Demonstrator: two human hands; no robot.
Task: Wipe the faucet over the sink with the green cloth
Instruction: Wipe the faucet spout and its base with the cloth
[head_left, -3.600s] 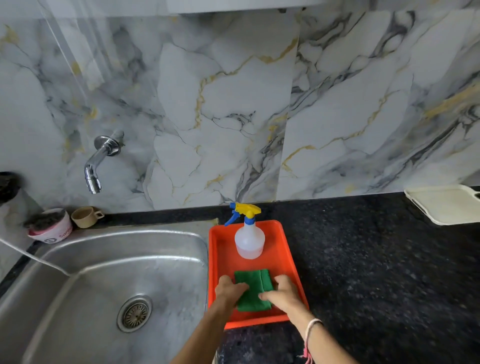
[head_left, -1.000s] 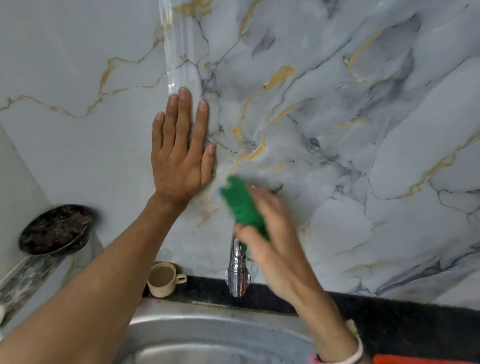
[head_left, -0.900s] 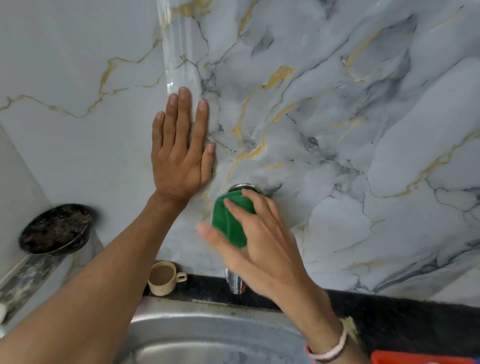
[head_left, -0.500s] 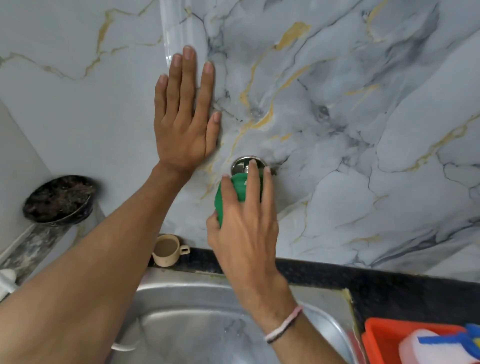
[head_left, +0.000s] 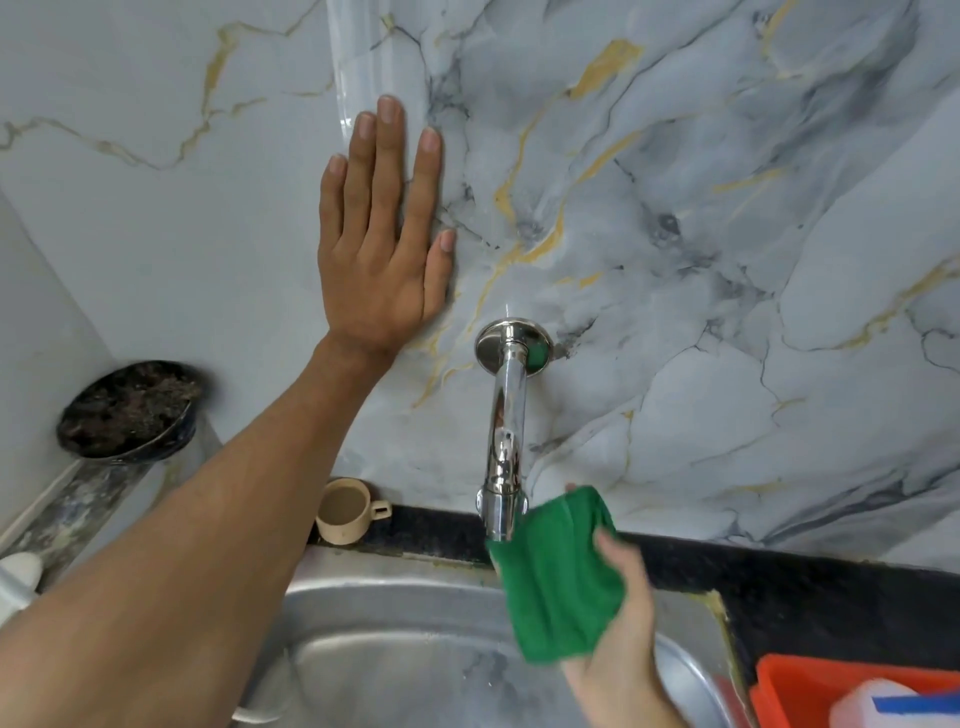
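Note:
A chrome faucet (head_left: 504, 421) sticks out of the marble wall and curves down over the steel sink (head_left: 395, 654). My right hand (head_left: 623, 639) holds the folded green cloth (head_left: 558, 577) just below and to the right of the spout's tip, with the cloth's upper left corner touching the spout end. The whole length of the faucet and its round wall flange are uncovered. My left hand (head_left: 384, 239) lies flat against the wall, fingers spread, up and to the left of the flange.
A small beige cup (head_left: 345, 512) stands on the black ledge left of the spout. A dark round bowl-like thing (head_left: 127, 410) sits at the left wall. An orange tray (head_left: 852, 691) with a spray bottle (head_left: 893, 706) is at the bottom right corner.
My right hand has slid the green cloth from the faucet's wall end down its length to the spout tip, uncovering the faucet. My left hand stays pressed on the wall.

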